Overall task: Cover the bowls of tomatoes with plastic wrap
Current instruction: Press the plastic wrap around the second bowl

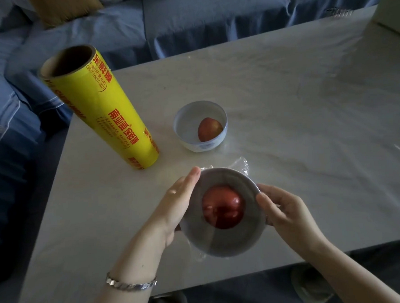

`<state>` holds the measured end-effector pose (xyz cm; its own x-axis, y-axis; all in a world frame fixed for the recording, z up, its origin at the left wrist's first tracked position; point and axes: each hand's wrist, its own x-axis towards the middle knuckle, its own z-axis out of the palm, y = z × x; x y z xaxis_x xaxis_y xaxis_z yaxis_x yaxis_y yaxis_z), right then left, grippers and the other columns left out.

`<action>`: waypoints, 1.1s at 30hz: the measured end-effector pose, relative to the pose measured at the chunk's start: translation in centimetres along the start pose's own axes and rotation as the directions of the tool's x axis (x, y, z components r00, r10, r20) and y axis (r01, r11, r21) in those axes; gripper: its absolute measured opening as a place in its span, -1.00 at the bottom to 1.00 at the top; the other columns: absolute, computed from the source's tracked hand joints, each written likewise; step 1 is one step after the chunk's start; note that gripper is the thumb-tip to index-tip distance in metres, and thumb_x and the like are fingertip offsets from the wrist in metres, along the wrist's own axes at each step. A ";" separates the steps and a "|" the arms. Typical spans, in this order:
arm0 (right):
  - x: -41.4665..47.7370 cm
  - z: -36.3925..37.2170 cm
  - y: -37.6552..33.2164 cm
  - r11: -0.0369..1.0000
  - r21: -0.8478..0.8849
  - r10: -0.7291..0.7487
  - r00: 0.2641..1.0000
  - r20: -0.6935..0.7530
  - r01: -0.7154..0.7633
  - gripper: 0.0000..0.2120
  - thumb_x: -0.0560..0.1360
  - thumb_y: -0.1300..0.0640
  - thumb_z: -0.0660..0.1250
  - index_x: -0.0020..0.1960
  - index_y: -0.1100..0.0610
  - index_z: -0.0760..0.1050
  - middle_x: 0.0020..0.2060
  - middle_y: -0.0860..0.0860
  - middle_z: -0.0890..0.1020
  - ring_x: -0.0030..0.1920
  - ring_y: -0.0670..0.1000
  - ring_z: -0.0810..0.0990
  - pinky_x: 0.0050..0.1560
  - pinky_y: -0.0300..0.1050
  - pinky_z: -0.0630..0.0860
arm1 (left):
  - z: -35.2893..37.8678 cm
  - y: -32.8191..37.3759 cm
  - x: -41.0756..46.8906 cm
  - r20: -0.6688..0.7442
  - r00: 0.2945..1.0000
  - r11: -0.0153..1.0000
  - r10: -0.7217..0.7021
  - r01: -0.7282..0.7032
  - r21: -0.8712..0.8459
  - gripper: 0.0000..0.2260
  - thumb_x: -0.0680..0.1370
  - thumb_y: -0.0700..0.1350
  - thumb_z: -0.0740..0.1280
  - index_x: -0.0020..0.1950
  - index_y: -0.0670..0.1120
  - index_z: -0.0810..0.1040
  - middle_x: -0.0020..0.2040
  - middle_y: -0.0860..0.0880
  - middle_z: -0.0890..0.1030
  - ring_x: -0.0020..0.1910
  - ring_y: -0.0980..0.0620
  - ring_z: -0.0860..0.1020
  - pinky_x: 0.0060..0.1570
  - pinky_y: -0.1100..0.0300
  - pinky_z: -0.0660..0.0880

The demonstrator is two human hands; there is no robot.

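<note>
Near bowl [225, 241] sits at the table's [308, 98] front edge, red tomato [222, 207] inside, plastic wrap [240, 164] stretched over the mouth with loose film bunched at the far rim. Left hand [174, 204] lies flat against the bowl's left wall, fingers together and extended, pressing film to the side. Right hand [284, 209] cups the right rim, thumb and fingers curled and clamped on the wrap-covered edge. Bowl looks tilted toward the camera and possibly lifted off the table; contact underneath is hidden.

Step in hand, by judgement: sealing the film around this bowl. To do it well, keep the top taut with one hand pinning the rim while the other smooths downward, working round the wall so no gap stays open; the bunched flap at the far side needs tucking under or pressing flat. Avoid pulling hard enough to tear the film over the tomato.

Second bowl [201, 125] with a smaller tomato [210, 129] stands further back, apparently uncovered. Yellow wrap roll [103, 110] stands upright just left of it.
</note>
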<state>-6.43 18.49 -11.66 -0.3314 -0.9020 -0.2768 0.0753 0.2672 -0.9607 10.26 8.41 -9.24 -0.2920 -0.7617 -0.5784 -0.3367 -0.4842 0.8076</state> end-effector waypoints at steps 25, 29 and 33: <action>2.0 0.0 -6.5 0.972 -0.230 0.125 0.947 0.295 -0.057 -0.78 0.42 -0.02 0.36 -0.32 0.08 0.60 -0.47 -0.07 0.52 -0.38 -0.09 0.45 -0.26 -0.28 0.43 | 0.8 -1.0 -4.2 -0.044 0.855 0.849 0.518 -0.506 0.154 -0.49 0.11 0.46 0.39 -0.13 0.17 0.65 -0.09 0.25 0.67 -0.07 0.27 0.62 -0.14 0.48 0.45; 1.7 0.1 -6.2 0.985 -0.062 -0.156 0.986 0.056 0.160 -0.78 0.48 0.14 0.34 -0.34 0.08 0.50 -0.58 -0.07 0.42 -0.51 -0.09 0.35 -0.41 -0.32 0.34 | 0.7 -1.0 -4.1 -0.099 0.862 0.861 0.497 -0.476 0.176 -0.65 0.13 0.28 0.40 -0.18 0.16 0.61 -0.16 0.35 0.65 -0.09 0.33 0.60 -0.17 0.51 0.45; 2.0 0.5 -5.9 0.979 -0.018 -0.202 0.977 -0.070 0.201 -0.80 0.46 0.21 0.35 -0.34 0.09 0.48 -0.64 -0.09 0.38 -0.58 -0.13 0.29 -0.50 -0.36 0.28 | 0.5 -0.9 -4.2 -0.045 0.845 0.837 0.534 -0.520 0.173 -0.56 0.08 0.40 0.44 -0.18 0.20 0.62 -0.12 0.32 0.66 -0.07 0.31 0.61 -0.15 0.49 0.46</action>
<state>-7.02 14.92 -6.57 -0.4046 -0.9114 -0.0750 -0.0100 0.0864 -0.9962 11.29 12.22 -7.59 -0.3863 -0.9209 -0.0525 -0.2847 0.0649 0.9564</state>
